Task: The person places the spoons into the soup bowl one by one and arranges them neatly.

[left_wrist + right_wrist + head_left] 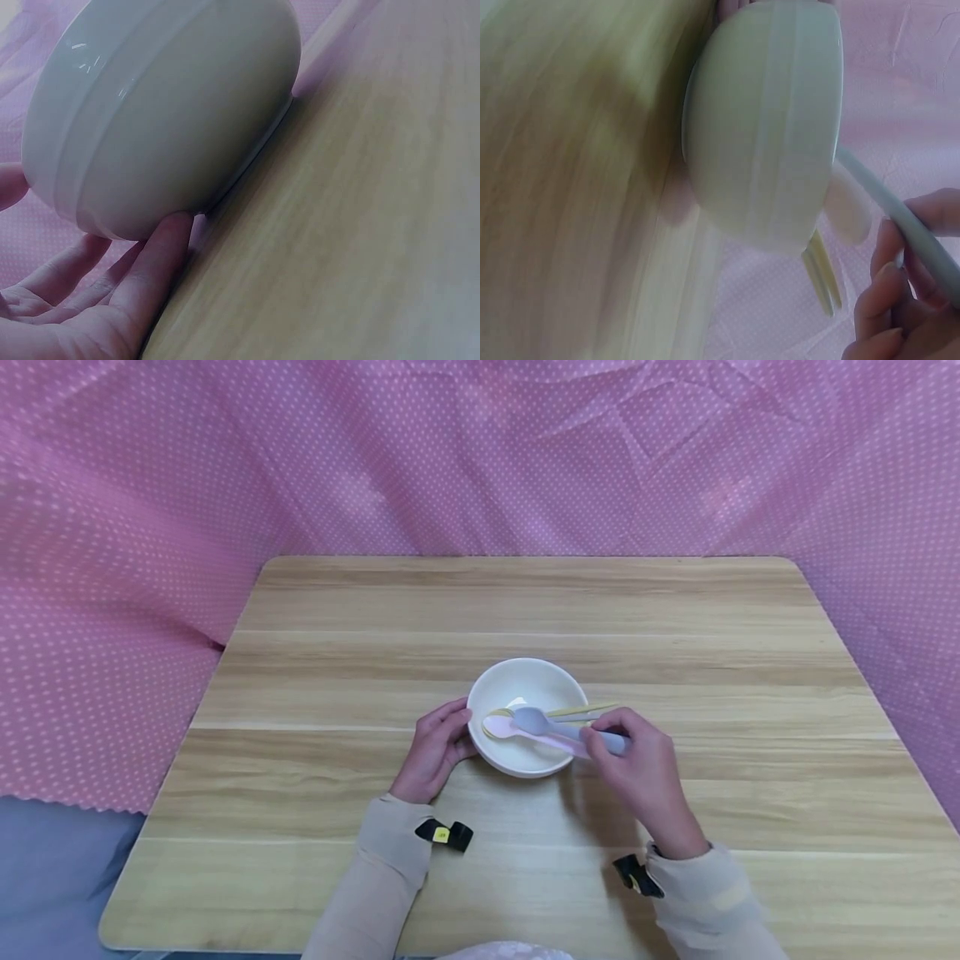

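Observation:
A white bowl point(522, 681) stands on the wooden table, and my left hand point(433, 752) holds it at its left side. In the left wrist view the fingers point(154, 274) touch the bowl's outer wall low down, near the table. My right hand point(637, 768) pinches a blue-grey spoon point(532, 721) by its handle, its head over the bowl. A pale pink spoon point(501, 727) lies in the bowl, its handle crossing the right rim. Beneath these shows part of a yellow spoon head. Slim yellow and grey handles point(823, 277) stick out over the rim.
The wood-grain table point(390, 610) has rounded corners. Pink dotted cloth point(487, 460) hangs behind it and at both sides. Small black devices with straps point(444, 835) sit at both wrists, close above the tabletop. Grey-blue fabric point(60, 877) lies at the lower left.

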A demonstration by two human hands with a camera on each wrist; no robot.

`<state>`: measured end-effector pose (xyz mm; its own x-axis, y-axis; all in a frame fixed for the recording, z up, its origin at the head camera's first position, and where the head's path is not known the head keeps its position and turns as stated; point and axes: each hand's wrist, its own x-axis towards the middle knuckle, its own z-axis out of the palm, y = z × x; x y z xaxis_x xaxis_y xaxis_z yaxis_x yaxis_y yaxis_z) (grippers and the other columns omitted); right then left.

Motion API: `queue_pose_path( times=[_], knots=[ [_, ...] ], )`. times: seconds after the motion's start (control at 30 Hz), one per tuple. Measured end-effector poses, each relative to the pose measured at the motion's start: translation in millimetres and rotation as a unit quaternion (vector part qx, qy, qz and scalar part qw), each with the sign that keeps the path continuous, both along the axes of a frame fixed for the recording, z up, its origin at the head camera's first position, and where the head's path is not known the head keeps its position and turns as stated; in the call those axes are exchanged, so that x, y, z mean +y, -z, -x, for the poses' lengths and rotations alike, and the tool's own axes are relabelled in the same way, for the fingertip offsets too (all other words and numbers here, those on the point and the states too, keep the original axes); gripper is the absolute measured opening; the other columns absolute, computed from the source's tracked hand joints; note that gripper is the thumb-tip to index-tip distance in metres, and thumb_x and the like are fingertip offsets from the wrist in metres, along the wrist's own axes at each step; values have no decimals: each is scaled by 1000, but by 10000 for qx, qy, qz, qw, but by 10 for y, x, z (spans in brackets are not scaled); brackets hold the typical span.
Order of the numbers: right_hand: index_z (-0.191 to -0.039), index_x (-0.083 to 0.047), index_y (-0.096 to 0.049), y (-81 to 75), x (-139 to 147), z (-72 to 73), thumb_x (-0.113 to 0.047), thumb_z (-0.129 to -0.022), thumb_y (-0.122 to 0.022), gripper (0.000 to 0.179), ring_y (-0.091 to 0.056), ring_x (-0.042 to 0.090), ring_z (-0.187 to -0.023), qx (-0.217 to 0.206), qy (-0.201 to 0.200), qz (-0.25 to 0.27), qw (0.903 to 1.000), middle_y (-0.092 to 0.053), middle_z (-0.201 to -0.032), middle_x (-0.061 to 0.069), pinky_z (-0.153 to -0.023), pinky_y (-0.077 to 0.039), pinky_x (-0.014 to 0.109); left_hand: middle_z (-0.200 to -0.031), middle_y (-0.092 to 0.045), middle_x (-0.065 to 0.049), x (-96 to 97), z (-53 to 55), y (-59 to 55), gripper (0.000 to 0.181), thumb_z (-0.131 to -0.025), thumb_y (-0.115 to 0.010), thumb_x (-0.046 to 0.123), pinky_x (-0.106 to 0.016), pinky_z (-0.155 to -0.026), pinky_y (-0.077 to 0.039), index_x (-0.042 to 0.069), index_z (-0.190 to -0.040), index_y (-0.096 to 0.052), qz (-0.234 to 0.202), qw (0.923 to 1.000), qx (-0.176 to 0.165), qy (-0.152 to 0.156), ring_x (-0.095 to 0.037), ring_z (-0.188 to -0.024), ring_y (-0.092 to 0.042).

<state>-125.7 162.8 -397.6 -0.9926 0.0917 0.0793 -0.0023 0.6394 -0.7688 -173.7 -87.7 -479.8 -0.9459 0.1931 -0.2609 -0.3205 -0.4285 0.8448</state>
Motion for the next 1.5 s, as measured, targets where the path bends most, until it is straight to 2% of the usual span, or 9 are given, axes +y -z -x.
queue_pose_path(
  times=[0.3,0.7,1.0,1.27,1.5],
  knots=[
    [-89,-6,-65,-22,-95,49,-17,-85,-66,12,-58,24,-80,-55,-262,-292,9992,-68,-89,12,-71,-48,35,-128,-54,-21,1,-6,-7,44,-92,-56,15,-36,-83,-55,-1,-132,-50,-14,10000,-15,6,-21,-98,-62],
    [-87,-6,-66,47,-202,122,-20,-81,-71,16,-59,27,-82,368,-622,-896,9934,-68,-87,11,-75,-47,42,-120,-59,-16,0,-10,4,44,-91,-57,15,-34,-79,-55,-2,-131,-50,-47,10000,44,-51,-19,-93,-62],
    [-84,-7,-68,78,-259,147,-19,-80,-71,13,-57,25,-77,511,-729,-1126,9896,-68,-81,7,-68,-47,40,-118,-60,-13,-2,-1,13,45,-90,-58,16,-34,-81,-55,-2,-131,-50,-80,9999,69,5,-20,-95,-62],
    [-86,-7,-69,85,-266,153,-17,-80,-70,11,-55,24,-77,422,-770,-1372,9866,-68,-81,5,-67,-47,39,-122,-59,-15,4,3,4,44,-90,-58,17,-34,-81,-55,0,-131,-51,34,10000,15,-18,-20,-95,-62],
    [-87,-7,-69,109,-267,168,-16,-80,-70,11,-54,24,-75,587,-835,-1741,9794,-69,-83,5,-64,-46,37,-123,-58,-17,4,-2,-10,44,-91,-57,16,-34,-80,-55,-1,-131,-50,7,10000,2,11,-19,-94,-62]
  ],
)
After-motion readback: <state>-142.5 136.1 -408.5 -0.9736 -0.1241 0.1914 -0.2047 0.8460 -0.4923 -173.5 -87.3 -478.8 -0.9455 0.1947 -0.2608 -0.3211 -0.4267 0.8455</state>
